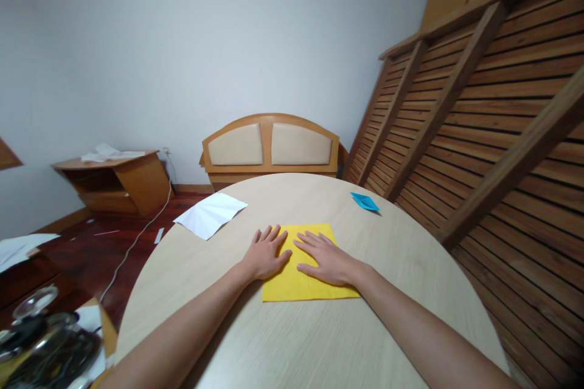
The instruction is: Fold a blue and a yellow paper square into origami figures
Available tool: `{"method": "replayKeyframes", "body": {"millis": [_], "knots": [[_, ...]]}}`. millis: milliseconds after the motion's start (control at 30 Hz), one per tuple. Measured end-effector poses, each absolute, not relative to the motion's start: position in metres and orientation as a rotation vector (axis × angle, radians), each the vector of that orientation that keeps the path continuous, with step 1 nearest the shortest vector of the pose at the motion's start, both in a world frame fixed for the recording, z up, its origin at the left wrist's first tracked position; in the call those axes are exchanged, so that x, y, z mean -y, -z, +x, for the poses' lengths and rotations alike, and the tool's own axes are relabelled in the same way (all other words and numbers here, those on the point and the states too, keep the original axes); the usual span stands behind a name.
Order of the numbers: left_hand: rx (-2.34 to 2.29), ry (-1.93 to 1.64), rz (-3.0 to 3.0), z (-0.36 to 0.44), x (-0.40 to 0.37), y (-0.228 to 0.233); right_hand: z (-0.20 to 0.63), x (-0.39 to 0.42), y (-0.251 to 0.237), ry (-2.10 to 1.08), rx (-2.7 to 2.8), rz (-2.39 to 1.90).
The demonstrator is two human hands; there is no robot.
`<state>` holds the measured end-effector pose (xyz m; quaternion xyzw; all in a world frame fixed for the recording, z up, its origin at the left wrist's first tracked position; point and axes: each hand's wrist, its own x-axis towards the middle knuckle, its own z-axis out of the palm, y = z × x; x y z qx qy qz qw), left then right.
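Note:
A yellow sheet of paper lies flat on the round light-wood table, in front of me. My left hand rests palm down on the sheet's left edge, fingers spread. Beside it, my right hand presses flat on the middle of the sheet, fingers pointing left and away. Neither hand grips anything.
A white creased sheet hangs over the table's far left edge. A small blue folded paper lies at the far right. Behind stand a padded headboard, a slatted wooden wall and a low side table. Metal kitchenware sits at lower left.

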<state>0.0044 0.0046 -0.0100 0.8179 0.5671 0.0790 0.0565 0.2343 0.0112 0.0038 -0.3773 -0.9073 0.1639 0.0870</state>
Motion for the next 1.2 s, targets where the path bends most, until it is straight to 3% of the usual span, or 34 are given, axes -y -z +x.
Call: {"method": "replayKeyframes", "body": {"millis": [200,433,767,1033,1200], "knots": [[-1.84,-0.308,2.474,-0.01,-0.007,0.005,0.244,-0.015,-0.001,-0.505,2.674,-1.188],[-1.332,-0.371,2.642,0.011,0.01,0.005,0.243,-0.017,-0.002,-0.49,2.645,-1.203],[-1.538,-0.215,2.531,-0.003,0.001,0.007,0.271,-0.03,-0.001,-0.361,2.573,-1.477],[-1.666,-0.292,2.48,-0.007,-0.006,0.009,0.256,-0.003,-0.022,-0.487,2.725,-1.063],[-1.55,-0.506,2.597,-0.01,-0.006,0.002,0.251,0.0,-0.021,-0.589,2.74,-1.08]]}}
